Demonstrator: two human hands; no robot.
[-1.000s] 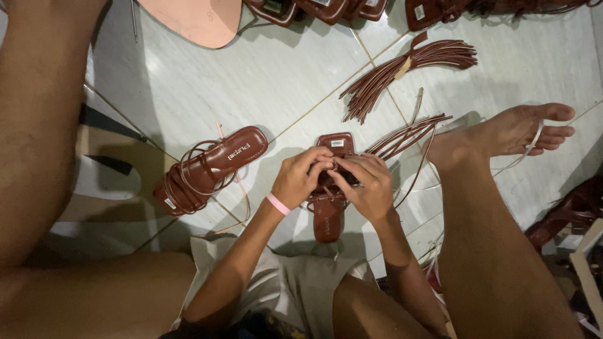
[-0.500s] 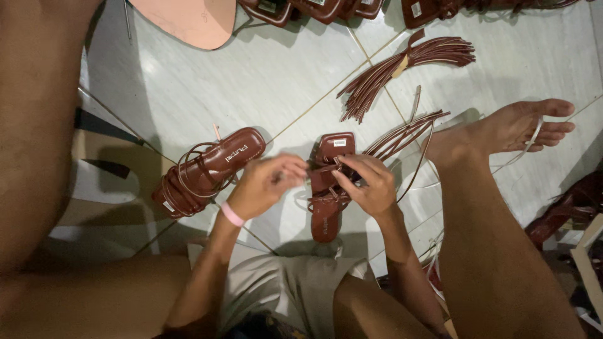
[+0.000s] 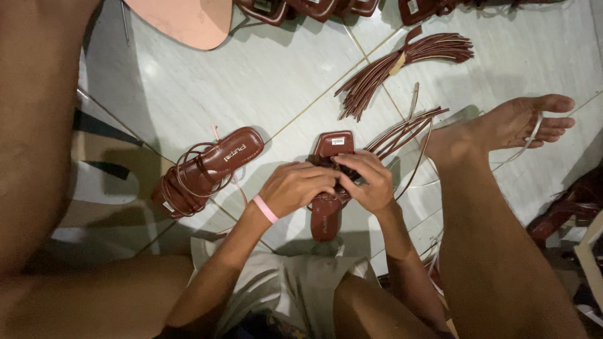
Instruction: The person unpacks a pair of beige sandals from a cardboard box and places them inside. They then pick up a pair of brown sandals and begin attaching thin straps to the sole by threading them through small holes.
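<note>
In the middle of the frame I have a brown sandal sole [image 3: 326, 210] lying on the pale tiled floor [image 3: 282, 81], its square toe pointing up the picture. My left hand [image 3: 295, 188], with a pink wristband [image 3: 265, 209], and my right hand [image 3: 370, 182] are both curled closed over its middle, fingertips pinching thin brown straps there; what exactly sits under the fingers I cannot tell. This sandal looks only partly strapped, judging by the loose straps [image 3: 402, 132] trailing off toward the right, just beside my bare foot [image 3: 509, 125]. To the left lies 1 finished strappy sandal [image 3: 207, 169], its straps looped in place. Toward the upper right a bundle of strap strips [image 3: 402, 66] waits unused, and more brown sandals [image 3: 301, 7] line the top edge, so I judge plenty remains.
</note>
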